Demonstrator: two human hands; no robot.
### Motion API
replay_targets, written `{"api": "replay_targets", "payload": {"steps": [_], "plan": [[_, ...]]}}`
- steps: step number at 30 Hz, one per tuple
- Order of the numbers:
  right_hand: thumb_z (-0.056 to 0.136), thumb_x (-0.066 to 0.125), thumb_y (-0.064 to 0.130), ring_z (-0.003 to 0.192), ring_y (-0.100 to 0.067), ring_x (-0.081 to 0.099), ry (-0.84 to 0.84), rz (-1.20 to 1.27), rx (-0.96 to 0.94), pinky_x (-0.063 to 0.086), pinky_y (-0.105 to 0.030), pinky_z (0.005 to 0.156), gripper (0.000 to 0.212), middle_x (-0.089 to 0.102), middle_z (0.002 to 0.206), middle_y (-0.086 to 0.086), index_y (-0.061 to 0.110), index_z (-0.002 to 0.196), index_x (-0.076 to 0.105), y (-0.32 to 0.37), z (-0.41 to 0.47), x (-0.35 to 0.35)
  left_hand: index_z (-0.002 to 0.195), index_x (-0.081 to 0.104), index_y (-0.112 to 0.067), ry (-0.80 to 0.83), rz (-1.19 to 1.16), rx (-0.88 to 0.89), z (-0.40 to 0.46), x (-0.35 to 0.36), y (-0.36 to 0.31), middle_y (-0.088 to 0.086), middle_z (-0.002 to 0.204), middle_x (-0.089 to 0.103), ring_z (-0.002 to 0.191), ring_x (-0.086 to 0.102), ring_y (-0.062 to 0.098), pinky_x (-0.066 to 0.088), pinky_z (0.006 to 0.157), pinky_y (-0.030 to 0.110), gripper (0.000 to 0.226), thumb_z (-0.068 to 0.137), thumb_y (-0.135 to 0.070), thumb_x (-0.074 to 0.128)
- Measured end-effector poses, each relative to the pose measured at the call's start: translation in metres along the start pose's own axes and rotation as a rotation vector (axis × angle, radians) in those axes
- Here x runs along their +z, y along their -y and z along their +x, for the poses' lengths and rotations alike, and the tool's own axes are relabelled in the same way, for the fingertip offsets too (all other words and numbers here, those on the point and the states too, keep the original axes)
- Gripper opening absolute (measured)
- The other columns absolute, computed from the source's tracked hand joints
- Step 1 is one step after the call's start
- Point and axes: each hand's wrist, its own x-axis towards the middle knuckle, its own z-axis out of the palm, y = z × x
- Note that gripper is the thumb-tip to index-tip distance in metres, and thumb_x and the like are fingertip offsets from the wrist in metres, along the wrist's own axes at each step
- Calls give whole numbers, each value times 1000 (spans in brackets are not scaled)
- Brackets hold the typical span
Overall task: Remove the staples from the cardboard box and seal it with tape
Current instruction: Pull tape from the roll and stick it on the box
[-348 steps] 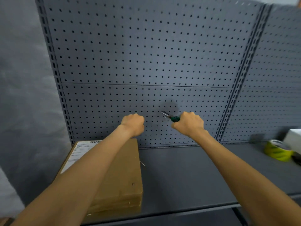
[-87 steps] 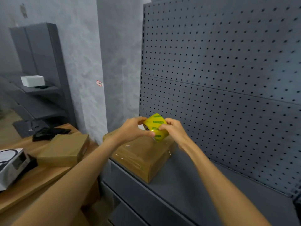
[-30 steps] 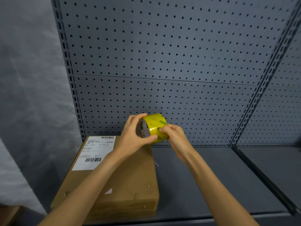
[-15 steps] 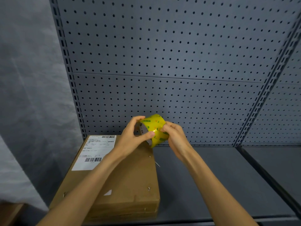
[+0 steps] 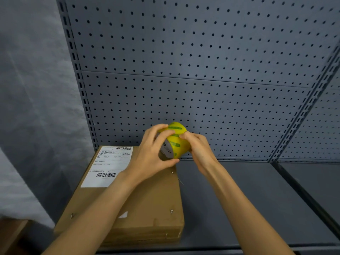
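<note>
A flat brown cardboard box (image 5: 150, 205) with a white shipping label lies on the left of a grey shelf. Small staples (image 5: 171, 211) stick up near its right edge. Above the box's far right corner I hold a yellow roll of tape (image 5: 176, 142) with green print in both hands. My left hand (image 5: 152, 153) grips the roll from the left, fingers over its top and thumb under it. My right hand (image 5: 198, 150) holds its right side, fingertips pinching at the tape's surface.
The grey shelf (image 5: 239, 199) extends to the right of the box. A grey pegboard panel (image 5: 193, 70) stands close behind my hands. A loose thin metal pin (image 5: 181, 181) lies on the shelf beside the box. A wooden surface (image 5: 9, 234) shows at the bottom left.
The roll has turned a little in my hands and my left fingers have shifted over its top. My right fingertips stay on the tape's surface. The box has not moved.
</note>
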Motion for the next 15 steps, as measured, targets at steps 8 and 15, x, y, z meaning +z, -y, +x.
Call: {"api": "replay_targets", "payload": {"steps": [8, 15], "plan": [[61, 55, 26, 90, -23, 54, -2, 4, 21, 44, -39, 78, 36, 63, 93, -12, 6, 88, 68, 3, 1, 2, 129, 48, -24, 0, 2, 5, 0, 1, 2, -2, 137, 37, 127, 36, 19, 31, 101, 25, 75, 65, -40, 82], [53, 54, 27, 85, -24, 46, -36, 10, 61, 38, -40, 75, 34, 52, 87, -10, 11, 83, 57, 6, 5, 5, 129, 50, -22, -4, 31, 15, 0, 0, 0, 0, 137, 38, 126, 36, 18, 30, 99, 24, 76, 64, -41, 82]]}}
